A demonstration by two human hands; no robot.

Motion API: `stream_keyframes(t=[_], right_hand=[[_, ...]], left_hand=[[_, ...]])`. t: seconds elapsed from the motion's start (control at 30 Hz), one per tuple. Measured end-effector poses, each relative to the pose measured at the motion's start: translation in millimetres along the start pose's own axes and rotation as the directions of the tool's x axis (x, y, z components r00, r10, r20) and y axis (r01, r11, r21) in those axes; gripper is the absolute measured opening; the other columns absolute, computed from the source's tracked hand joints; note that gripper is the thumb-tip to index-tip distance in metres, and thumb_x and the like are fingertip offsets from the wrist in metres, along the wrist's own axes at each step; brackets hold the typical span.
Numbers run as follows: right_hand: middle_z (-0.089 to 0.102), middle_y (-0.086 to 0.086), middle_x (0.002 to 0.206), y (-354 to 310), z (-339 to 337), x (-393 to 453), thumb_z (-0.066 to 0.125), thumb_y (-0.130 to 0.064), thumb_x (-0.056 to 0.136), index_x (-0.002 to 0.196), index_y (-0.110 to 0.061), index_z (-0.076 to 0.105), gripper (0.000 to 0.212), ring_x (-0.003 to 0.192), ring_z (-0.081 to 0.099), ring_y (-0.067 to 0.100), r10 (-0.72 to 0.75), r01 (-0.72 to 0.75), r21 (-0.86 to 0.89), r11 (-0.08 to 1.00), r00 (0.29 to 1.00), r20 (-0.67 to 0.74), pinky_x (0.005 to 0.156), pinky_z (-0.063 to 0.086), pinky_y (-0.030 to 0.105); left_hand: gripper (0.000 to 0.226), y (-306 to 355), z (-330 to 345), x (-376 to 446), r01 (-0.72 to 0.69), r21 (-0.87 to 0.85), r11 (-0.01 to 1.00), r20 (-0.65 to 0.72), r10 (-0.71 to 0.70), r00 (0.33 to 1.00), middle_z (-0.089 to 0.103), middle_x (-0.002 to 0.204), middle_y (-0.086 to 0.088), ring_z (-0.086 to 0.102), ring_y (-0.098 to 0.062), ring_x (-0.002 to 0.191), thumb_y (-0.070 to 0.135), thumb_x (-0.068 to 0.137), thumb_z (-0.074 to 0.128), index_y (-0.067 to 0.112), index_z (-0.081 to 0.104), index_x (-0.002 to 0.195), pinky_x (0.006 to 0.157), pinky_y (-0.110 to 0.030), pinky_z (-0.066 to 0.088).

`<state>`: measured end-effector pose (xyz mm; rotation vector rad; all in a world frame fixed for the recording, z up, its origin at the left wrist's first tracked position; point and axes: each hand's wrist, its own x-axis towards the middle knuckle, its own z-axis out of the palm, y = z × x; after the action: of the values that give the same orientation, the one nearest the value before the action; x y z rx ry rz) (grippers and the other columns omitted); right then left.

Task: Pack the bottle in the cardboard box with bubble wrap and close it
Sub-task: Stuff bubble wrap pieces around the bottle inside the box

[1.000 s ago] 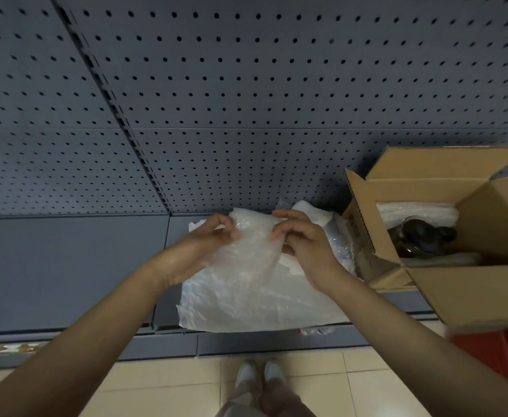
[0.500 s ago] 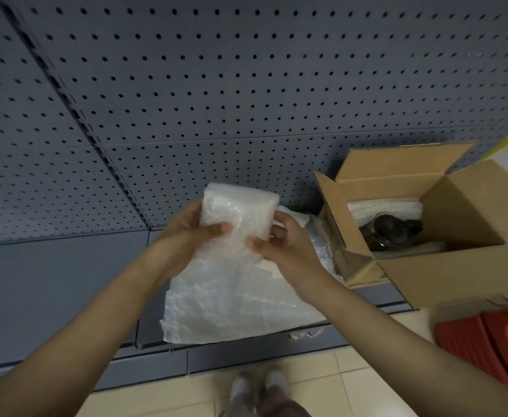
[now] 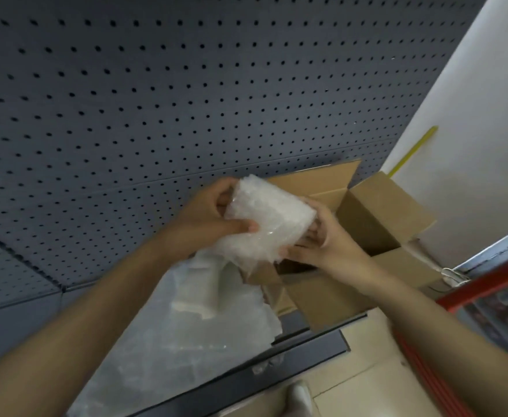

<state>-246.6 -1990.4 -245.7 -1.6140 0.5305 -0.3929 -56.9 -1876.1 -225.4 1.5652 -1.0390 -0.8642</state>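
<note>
Bubble wrap wad (image 3: 269, 218), gripped by both hands, seemingly overhangs cardboard box (image 3: 376, 212).

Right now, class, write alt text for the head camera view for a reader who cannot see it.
Two bare hands, left hand and right hand, grip a folded wad of bubble wrap just above an open cardboard box. More bubble wrap sheets lie on the grey shelf to the box's left, before a grey pegboard wall.

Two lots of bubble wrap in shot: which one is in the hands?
The folded wad of bubble wrap, gripped between the left hand and right hand at the open cardboard box. The other sheet lies flat on the shelf below, untouched.
</note>
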Motion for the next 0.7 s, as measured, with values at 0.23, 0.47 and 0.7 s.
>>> stream_keyframes(t=[0.23, 0.47, 0.7], right_hand=[[0.054, -0.019, 0.113, -3, -144, 35, 0.078, -0.027, 0.075, 0.125, -0.033, 0.046, 0.059, 0.092, 0.052, -0.008, -0.019, 0.108, -0.695, 0.711, 0.991, 0.135, 0.084, 0.04, 0.001], [0.056, 0.003, 0.124, 49, -210, 77, 0.067, -0.034, 0.082, 0.13, -0.021, 0.052, 0.051, 0.114, 0.055, 0.023, 0.207, 0.332, -0.926, 0.181, 0.907, 0.366, 0.09, 0.042, 0.03], [0.061, -0.001, 0.117, 102, -214, 94, 0.063, -0.03, 0.082, 0.121, -0.027, 0.051, 0.041, 0.106, 0.058, 0.019, 0.279, 0.498, -0.864, 0.072, 0.822, 0.497, 0.092, 0.049, 0.035]], left_hand=[[0.047, -4, 126, 105, -0.001, 0.289, 0.957, -0.002, 0.001, 1.0, 0.058, 0.099, 0.013, 0.059, -0.006, 0.091, 0.014, 0.07, 0.082, 0.023, 0.052, 0.106, 0.073, -0.019, 0.053], [0.04, -61, 196, 136, 0.049, 0.501, 0.864, 0.116, -0.123, 0.985, 0.055, 0.096, 0.015, 0.056, -0.007, 0.089, 0.022, 0.076, 0.077, 0.029, 0.05, 0.104, 0.071, -0.018, 0.044], [0.045, -87, 184, 128, 0.147, 0.644, 0.75, 0.06, -0.241, 0.969, 0.057, 0.119, 0.008, 0.054, -0.008, 0.109, 0.011, 0.079, 0.074, 0.027, 0.056, 0.117, 0.099, -0.027, 0.046]])
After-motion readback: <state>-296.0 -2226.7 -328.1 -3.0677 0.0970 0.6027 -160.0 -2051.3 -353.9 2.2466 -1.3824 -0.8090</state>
